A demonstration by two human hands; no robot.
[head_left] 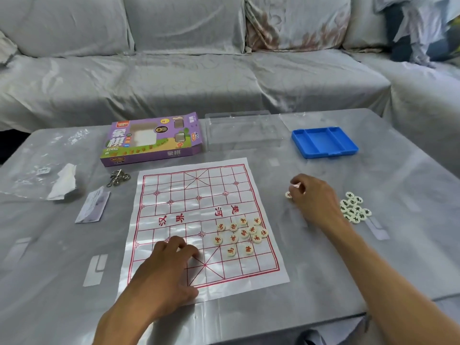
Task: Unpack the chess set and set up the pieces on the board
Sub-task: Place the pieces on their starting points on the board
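Observation:
A white plastic xiangqi board sheet (199, 212) with red lines lies flat on the table. Several round cream pieces with red characters (242, 234) sit loose on its right near half. A cluster of pieces with dark characters (354, 207) lies on the table to the right. My left hand (166, 267) rests on the board's near left part, fingers curled down onto the sheet. My right hand (315, 197) is right of the board and pinches a red-marked piece (296, 186); another red piece (288, 194) lies just under its fingertips.
The purple game box (151, 140), a clear plastic lid (242, 131) and a blue tray (323, 141) stand along the table's far side. At the left lie a crumpled plastic wrapper (49, 168), a metal chain (118, 178) and a leaflet (93, 206). A covered sofa (199, 70) is behind.

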